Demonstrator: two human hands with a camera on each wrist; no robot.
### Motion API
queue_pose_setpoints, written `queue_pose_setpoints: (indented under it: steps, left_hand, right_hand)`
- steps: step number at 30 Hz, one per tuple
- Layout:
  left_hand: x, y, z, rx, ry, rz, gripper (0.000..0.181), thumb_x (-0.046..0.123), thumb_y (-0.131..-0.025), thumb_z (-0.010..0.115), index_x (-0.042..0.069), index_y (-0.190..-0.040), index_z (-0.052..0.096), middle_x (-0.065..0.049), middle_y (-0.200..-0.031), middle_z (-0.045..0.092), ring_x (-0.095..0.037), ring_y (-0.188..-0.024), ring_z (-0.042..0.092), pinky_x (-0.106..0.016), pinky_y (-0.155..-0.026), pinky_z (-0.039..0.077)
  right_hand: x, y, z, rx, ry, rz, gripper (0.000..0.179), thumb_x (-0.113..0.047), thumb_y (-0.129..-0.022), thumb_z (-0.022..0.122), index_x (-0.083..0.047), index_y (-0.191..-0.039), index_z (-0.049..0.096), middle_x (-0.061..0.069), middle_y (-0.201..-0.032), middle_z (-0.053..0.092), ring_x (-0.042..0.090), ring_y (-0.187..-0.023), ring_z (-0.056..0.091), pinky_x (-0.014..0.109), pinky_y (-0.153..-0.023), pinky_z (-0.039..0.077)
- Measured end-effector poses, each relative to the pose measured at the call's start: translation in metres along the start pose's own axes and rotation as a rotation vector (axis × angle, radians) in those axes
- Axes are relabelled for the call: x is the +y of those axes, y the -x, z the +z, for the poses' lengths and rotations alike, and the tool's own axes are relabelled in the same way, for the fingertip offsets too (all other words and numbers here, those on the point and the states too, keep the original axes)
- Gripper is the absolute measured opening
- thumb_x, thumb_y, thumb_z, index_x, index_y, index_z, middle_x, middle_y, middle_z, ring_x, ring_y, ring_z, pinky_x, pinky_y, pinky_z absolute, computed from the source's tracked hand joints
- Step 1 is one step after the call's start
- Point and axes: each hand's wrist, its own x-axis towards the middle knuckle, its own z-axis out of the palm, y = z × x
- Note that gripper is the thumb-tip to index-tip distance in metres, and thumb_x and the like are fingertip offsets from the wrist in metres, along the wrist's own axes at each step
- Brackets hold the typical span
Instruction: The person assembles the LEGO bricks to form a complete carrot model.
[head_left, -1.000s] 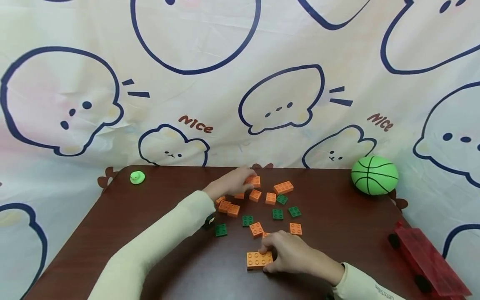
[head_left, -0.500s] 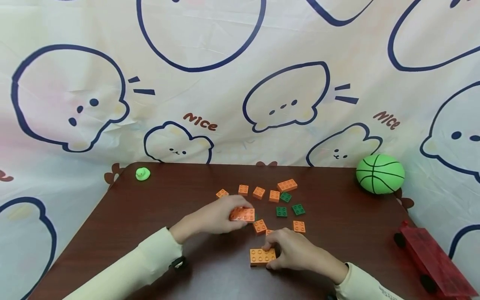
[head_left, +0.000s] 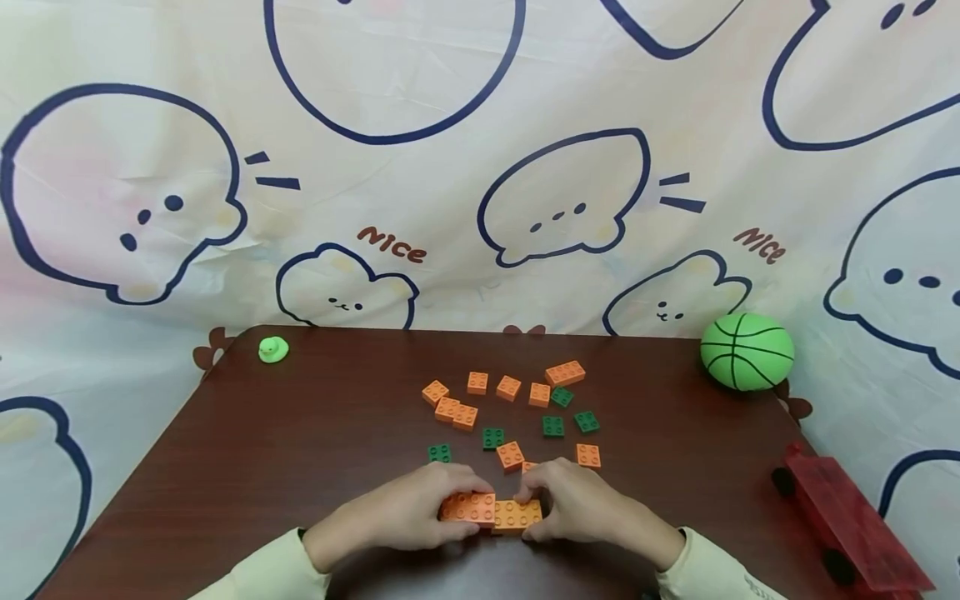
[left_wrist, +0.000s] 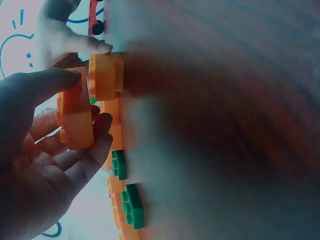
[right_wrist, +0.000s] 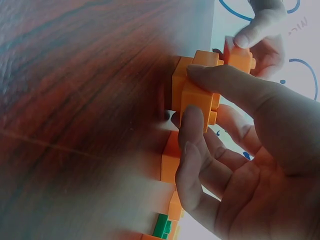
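Observation:
My left hand [head_left: 408, 510] pinches an orange building brick [head_left: 468, 506] between thumb and fingers. In the left wrist view that same brick [left_wrist: 79, 122] is raised above the tabletop, studs facing up. My right hand [head_left: 583, 504] grips a lighter orange brick stack [head_left: 515, 517] near the front of the table. From the right wrist, the stack [right_wrist: 196, 97] shows two layers, the lower one at the table surface. The left brick's right end is close beside the stack's left end, overlapping it slightly in the head view.
Beyond the hands lie several loose orange bricks [head_left: 509, 456] and several small green bricks [head_left: 552, 427]. A green toy duck [head_left: 273, 350] sits at the back left. At the right are a green ball [head_left: 747, 352] and a red toy truck [head_left: 855, 521] on the dark table [head_left: 300, 417].
The left hand has come from the far bricks toward me, carrying an orange brick up beside the stack. My right hand has stayed on the stack.

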Motion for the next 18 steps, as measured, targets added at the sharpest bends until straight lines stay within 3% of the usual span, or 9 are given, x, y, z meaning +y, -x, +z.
queue_pose_setpoints:
  steps: [8, 12, 18]
  left_hand:
    - [0.005, -0.011, 0.013, 0.051, -0.025, 0.039, 0.037, 0.033, -0.1, 0.068, 0.017, -0.133, 0.068, 0.007, -0.127, 0.07, 0.002, -0.112, 0.061, -0.02, -0.09, 0.053]
    - [0.007, -0.012, 0.016, 0.062, -0.031, 0.021, 0.04, 0.032, -0.099, 0.069, 0.013, -0.135, 0.068, 0.003, -0.126, 0.072, 0.002, -0.108, 0.062, -0.018, -0.086, 0.052]
    - [0.007, -0.013, 0.015, 0.027, -0.01, 0.017, 0.04, 0.028, -0.1, 0.069, 0.012, -0.136, 0.067, 0.001, -0.123, 0.072, 0.005, -0.097, 0.061, -0.014, -0.077, 0.05]
  right_hand:
    - [0.004, 0.001, -0.004, 0.012, -0.01, -0.025, 0.023, -0.031, -0.077, 0.091, -0.029, -0.089, 0.072, -0.014, -0.102, 0.074, 0.0, -0.091, 0.063, 0.024, -0.074, 0.053]
    - [0.004, 0.0, -0.003, 0.008, -0.023, -0.024, 0.023, -0.031, -0.077, 0.091, -0.029, -0.088, 0.071, -0.015, -0.1, 0.073, -0.002, -0.088, 0.061, 0.023, -0.073, 0.052]
    - [0.003, -0.002, -0.001, 0.007, -0.021, -0.031, 0.023, -0.031, -0.076, 0.091, -0.029, -0.087, 0.071, -0.015, -0.1, 0.073, -0.003, -0.086, 0.061, 0.023, -0.073, 0.052]
